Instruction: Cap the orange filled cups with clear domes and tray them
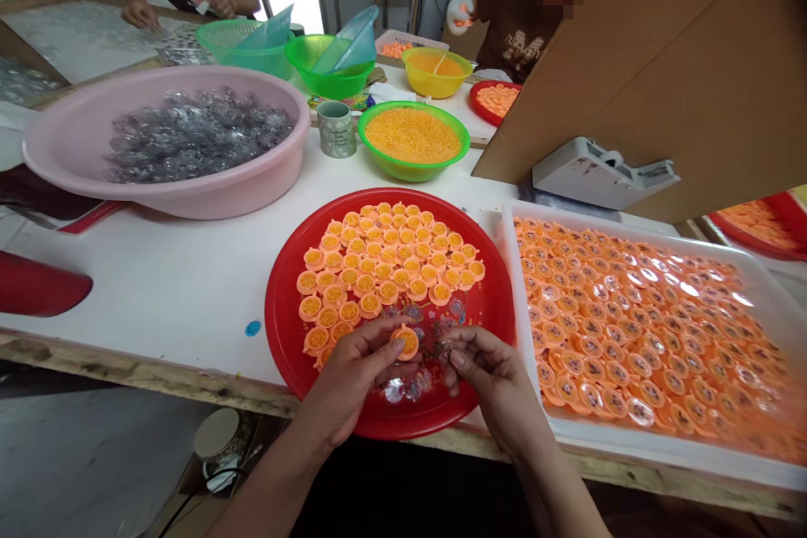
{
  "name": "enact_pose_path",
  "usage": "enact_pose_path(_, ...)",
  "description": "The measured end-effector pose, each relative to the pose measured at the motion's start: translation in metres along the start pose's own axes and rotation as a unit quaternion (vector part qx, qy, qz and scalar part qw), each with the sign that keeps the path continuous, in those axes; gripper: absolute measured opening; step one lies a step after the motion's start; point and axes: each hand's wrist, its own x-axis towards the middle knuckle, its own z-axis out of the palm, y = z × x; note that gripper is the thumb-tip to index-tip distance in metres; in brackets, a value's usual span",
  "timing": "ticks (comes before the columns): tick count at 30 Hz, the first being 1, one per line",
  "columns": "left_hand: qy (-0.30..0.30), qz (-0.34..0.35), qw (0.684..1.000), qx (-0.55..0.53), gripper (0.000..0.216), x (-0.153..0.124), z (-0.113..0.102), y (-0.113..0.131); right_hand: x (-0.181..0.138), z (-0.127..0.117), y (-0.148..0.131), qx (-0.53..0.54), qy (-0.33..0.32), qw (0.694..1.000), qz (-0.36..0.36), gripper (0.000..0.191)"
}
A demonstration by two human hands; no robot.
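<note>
Orange cap (405,343): pinched in the left hand (350,380), held above the plate.
Right hand (488,378): fingertips closed on a small clear piece (445,346), just beside the cap.
Red plate (282,311): under both hands, holding rows of orange caps (384,265).
White tray (567,213): right of the plate, packed with orange caps.
Pink basin (208,202): on the desk (157,286), heaped with clear pieces (195,139).

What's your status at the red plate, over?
Left hand gripping orange cap. Right hand pinching small clear plastic piece. Both over red plate, more clear pieces beneath them.
</note>
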Motion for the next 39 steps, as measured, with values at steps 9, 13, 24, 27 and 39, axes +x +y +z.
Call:
enact_pose_path(9,-0.03,-0.015,0.999,-0.011,0.032,0.004,-0.001,-0.004,0.003,0.004,-0.006,0.18,-0.013,0.982,0.059,0.02)
enact_pose_path(13,-0.033,-0.025,0.999,-0.012,0.033,0.004,0.0,-0.006,0.004,0.004,-0.001,0.177,-0.009,0.982,0.071,0.024)
enact_pose_path(24,-0.041,-0.027,0.999,0.005,0.039,0.003,0.0,-0.007,0.006,-0.008,-0.016,-0.097,-0.038,0.994,0.013,0.01)
enact_pose_path(27,-0.072,-0.027,0.996,0.046,0.039,0.003,0.002,-0.011,0.007,-0.004,-0.024,-0.224,-0.097,0.969,-0.022,0.008)
enact_pose_path(39,-0.161,0.015,0.98,0.115,0.032,0.004,0.005,-0.012,-0.002,0.007,-0.013,-0.437,-0.068,0.859,-0.258,0.02)
